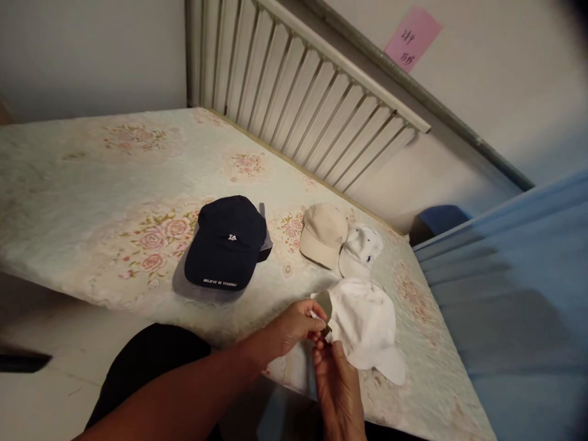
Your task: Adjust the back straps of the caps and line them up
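A white baseball cap (367, 318) lies near the table's front edge, its brim pointing to the lower right. At its back opening, my left hand (301, 324) pinches the end of the strap, close to a small dark buckle (326, 331). My right hand (337, 386) is just below, with thumb and fingers closed on the strap by the buckle. Behind it sit a beige cap (324, 233) and another white cap (365, 248) with a small dark logo, touching each other. Left of these rests a navy cap (225, 239) with white lettering, a grey strap and dark piece partly showing behind it.
A floral cloth (114, 202) covers the table. Along the back stands a pale radiator (298, 92), with a pink note (413, 40) on the wall above. A blue curtain (514, 294) hangs at the right, near a dark blue object (438, 222). My knee (151, 367) is below the front edge.
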`<state>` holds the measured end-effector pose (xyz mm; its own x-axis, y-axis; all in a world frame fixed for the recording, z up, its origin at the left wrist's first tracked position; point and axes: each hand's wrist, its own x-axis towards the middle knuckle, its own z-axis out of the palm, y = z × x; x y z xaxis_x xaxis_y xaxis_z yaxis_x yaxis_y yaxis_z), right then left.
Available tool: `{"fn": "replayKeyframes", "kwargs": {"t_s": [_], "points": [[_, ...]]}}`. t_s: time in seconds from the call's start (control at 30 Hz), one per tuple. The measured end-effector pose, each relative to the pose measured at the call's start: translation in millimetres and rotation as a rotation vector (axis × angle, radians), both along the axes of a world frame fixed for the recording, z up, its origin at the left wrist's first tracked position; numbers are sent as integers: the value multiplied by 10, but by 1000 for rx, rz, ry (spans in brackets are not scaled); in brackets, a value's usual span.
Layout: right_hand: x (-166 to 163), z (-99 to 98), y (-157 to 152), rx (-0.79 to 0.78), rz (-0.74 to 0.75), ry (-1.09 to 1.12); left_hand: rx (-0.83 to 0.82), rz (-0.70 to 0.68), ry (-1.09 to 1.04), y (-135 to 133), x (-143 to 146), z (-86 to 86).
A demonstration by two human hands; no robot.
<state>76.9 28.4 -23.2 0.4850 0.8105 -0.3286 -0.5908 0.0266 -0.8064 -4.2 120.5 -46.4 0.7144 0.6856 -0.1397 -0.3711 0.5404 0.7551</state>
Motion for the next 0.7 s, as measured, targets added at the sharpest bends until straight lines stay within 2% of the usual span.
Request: {"fn": "replayKeyframes", "kwargs": {"t_s": [0.13,0.23,0.4,0.7], "points": [[-9,-11,40,-54,6,-99,14,5,34,-16,7,3],[-5,-3,72,-61,1,-96,34,2,48,-26,2,17],[75,-19,57,-68,67,-133,38,-4,47,-31,-14,47],[101,0,12,-87,92,-31,-111,54,-92,-33,-48,100]]}}
